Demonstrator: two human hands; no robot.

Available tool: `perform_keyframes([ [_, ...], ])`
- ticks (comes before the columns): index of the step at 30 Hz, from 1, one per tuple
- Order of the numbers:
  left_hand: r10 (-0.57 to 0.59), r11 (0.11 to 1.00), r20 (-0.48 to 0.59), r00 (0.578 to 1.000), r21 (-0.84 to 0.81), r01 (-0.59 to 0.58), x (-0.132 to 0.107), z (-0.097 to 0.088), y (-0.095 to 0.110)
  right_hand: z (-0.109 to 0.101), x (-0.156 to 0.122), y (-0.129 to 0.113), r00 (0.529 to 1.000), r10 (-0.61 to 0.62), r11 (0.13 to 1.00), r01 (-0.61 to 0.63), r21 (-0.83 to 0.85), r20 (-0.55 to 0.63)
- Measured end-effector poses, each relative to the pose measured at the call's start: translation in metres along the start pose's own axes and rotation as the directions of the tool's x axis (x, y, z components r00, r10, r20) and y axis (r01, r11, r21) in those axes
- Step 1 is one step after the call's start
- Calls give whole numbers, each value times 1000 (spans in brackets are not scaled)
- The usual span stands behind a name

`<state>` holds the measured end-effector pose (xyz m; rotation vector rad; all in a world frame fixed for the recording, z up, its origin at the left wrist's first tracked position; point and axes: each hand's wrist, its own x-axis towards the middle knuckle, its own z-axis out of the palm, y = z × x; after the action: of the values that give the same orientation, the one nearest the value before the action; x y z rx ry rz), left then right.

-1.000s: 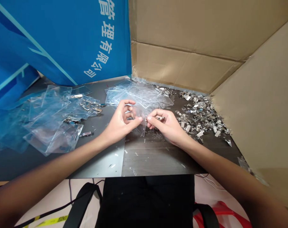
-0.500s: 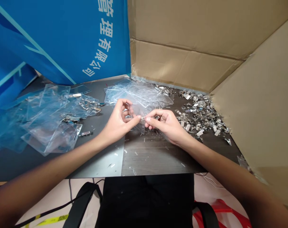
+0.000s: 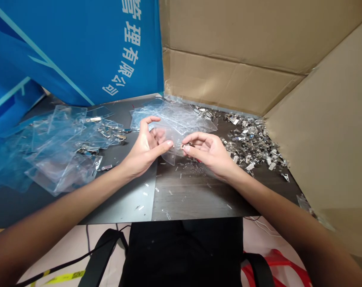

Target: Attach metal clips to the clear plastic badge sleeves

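My left hand (image 3: pixel 145 149) holds a clear plastic badge sleeve (image 3: pixel 169 149) between thumb and fingers, a little above the dark table (image 3: pixel 183 195). My right hand (image 3: pixel 209 153) pinches a small metal clip (image 3: pixel 184 146) against the sleeve's edge. The two hands meet at the table's middle. Behind them lies a stack of clear sleeves (image 3: pixel 181 117). A heap of metal clips (image 3: pixel 252 143) lies just right of my right hand.
A pile of sleeves with clips on them (image 3: pixel 58 147) covers the left of the table. A blue banner (image 3: pixel 64 48) stands at the back left. Cardboard walls (image 3: pixel 243 56) close the back and right. Small plastic slivers (image 3: pixel 169 191) litter the front.
Both hands have lifted slightly and moved a little away from me with the sleeve. My left index finger has straightened upward.
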<state>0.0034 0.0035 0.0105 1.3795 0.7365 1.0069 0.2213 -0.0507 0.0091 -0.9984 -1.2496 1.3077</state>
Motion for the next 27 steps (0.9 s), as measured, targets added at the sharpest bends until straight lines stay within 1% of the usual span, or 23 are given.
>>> perform_keyframes([
  [4, 19, 1000, 0, 1000, 9, -19, 0, 1, 3, 1, 0, 0, 999, -14, 1000, 14, 1, 31],
  [9, 104, 992, -39, 994, 72, -101, 2, 3, 3, 1, 0, 2, 1000, -4, 1000, 4, -18, 15],
  [13, 150, 982, -57, 987, 122, -142, 2, 4, 2, 0, 1, 3, 1000, 22, 999, -23, 24, 20],
  [17, 205, 965, -85, 975, 184, -187, 1, 4, 1, 1, 0, 2, 1000, 16, 999, -16, 43, 18],
  [20, 247, 944, -88, 965, 245, -220, 0, 4, -2, 4, -2, 2, 1000, 23, 1000, -23, 17, 2],
  [23, 321, 904, -94, 942, 325, -276, -2, 4, -6, 6, -3, 2, 1000, 23, 1000, -23, -19, -20],
  [25, 354, 883, -84, 932, 359, -303, -4, 4, -9, 7, -3, 3, 999, -9, 999, 7, -48, -45],
  [27, 358, 872, -62, 932, 380, -310, -6, 3, -11, 7, -3, 3, 997, -56, 994, 50, -97, -59],
])
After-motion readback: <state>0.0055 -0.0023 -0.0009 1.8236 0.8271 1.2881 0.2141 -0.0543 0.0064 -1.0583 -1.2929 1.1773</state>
